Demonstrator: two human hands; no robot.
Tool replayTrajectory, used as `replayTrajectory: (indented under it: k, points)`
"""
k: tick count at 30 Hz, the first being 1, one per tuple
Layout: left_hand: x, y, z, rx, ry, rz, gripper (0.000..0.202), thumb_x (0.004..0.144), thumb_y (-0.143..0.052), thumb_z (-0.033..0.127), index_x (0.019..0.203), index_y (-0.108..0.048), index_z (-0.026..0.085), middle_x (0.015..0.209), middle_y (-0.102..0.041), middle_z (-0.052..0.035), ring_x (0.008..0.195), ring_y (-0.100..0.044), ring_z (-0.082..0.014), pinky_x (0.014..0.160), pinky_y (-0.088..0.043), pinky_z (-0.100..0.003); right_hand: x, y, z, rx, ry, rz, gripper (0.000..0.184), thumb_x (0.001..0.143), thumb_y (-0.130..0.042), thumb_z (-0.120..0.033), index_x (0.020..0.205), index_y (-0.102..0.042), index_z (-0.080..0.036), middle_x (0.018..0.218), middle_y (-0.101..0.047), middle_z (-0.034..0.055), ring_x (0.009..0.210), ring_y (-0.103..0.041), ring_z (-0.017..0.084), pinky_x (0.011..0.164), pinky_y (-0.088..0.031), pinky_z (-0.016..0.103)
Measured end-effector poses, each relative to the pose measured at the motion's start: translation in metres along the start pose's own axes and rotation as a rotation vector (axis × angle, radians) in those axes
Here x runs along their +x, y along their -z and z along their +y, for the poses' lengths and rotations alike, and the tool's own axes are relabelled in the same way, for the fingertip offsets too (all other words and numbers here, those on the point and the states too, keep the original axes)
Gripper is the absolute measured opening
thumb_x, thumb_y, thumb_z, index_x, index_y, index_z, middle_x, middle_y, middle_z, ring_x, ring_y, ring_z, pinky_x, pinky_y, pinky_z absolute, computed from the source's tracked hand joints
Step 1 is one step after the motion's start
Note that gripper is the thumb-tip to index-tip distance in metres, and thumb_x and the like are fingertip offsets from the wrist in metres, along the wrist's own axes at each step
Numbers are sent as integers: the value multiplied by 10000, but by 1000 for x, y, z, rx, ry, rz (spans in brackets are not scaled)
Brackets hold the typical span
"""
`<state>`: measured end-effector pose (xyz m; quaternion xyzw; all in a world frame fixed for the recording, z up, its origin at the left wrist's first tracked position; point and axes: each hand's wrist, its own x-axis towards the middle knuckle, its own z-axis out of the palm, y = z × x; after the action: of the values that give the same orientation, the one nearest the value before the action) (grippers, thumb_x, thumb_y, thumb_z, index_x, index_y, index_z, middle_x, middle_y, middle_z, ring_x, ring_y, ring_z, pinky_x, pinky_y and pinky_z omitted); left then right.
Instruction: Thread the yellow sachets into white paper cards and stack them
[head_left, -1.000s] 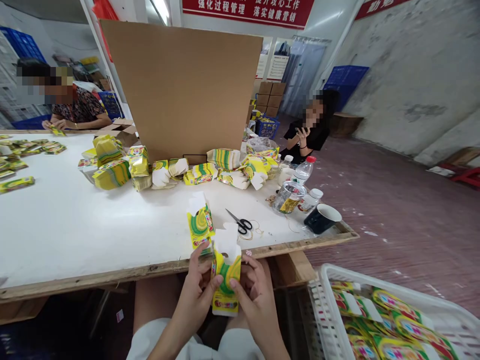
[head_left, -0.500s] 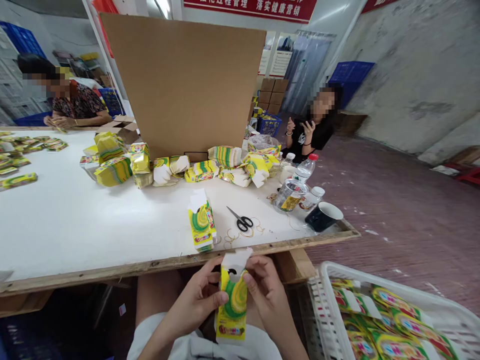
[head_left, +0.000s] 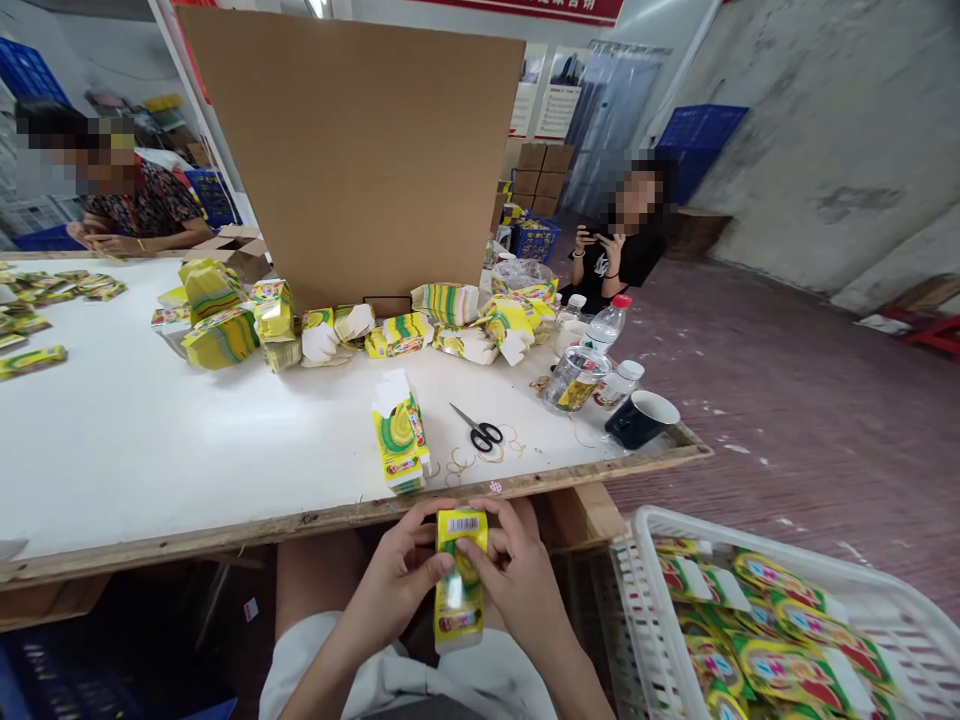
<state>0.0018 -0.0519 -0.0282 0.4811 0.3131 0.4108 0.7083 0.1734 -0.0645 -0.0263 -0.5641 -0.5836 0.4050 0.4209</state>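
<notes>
Between my two hands, over my lap and just below the table's front edge, is a small yellow and green carton [head_left: 460, 605]. Its top flap, printed with a barcode, is folded down toward me. My left hand [head_left: 409, 575] grips the left side, thumb on the front. From the right, my right hand [head_left: 514, 565] pinches the carton, its thumb pressing the front below the barcode. On the table ahead lies a stack of flat cartons [head_left: 400, 435] with white flaps up. Black-handled scissors [head_left: 480, 432] rest to its right, near loose rubber bands [head_left: 461, 462].
A white plastic basket [head_left: 645, 600] with several cartons stands low at right. A dark mug [head_left: 637, 425], bottles [head_left: 609, 320] and a clear jar [head_left: 574, 380] occupy the table's right corner. Carton bundles [head_left: 221, 335] line a tall cardboard sheet [head_left: 352, 150]. Two people [head_left: 150, 205] sit beyond.
The carton's white top flap, upright before, is now folded over so its barcode side faces me. Both hands have shifted slightly with it. The person at right has brought their hands together around a phone.
</notes>
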Motion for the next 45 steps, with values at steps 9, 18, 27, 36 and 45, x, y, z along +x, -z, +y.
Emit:
replayTrajectory:
  k: [9,18,27,36,45]
  points:
    - [4,-10,-2,-41,-45,-44,402,833,-710,263,1221,-616,223,1061,-756,-83,978,-704,-223,795,-529,-266,-3,8,3,217,111,174,226,847,-666,-415,955,-731,-228,950,-735,74,891,-693,232,745,-566,310]
    - [17,8,0,802,-376,303,404,942,-512,254,1346,-521,266,1421,-565,-98,1351,-482,-259,1143,-357,-491,-34,85,-10,-589,288,773,260,900,-569,-421,907,-728,-216,945,-721,120,938,-653,309,894,-468,486]
    - [36,33,-14,1352,-360,270,594,940,-504,227,1485,-268,225,1545,-404,-131,1458,-307,-265,1189,-140,-629,2,44,19,-310,83,535,357,875,-554,-500,951,-735,-202,945,-752,102,818,-689,255,719,-540,361]
    - [34,60,-14,1166,-447,495,621,930,-519,248,1494,-261,241,1523,-433,-159,1423,-369,-292,1173,-232,-609,93,-68,11,-254,229,330,407,866,-592,-329,1233,-658,-165,1200,-656,159,1094,-569,312,932,-478,481]
    - [32,61,-14,968,-369,504,563,923,-519,252,1456,-341,219,1514,-443,-168,1421,-367,-292,1160,-301,-550,96,-76,2,-312,300,293,341,863,-596,-209,1199,-656,-211,1131,-634,112,1050,-539,287,945,-455,475]
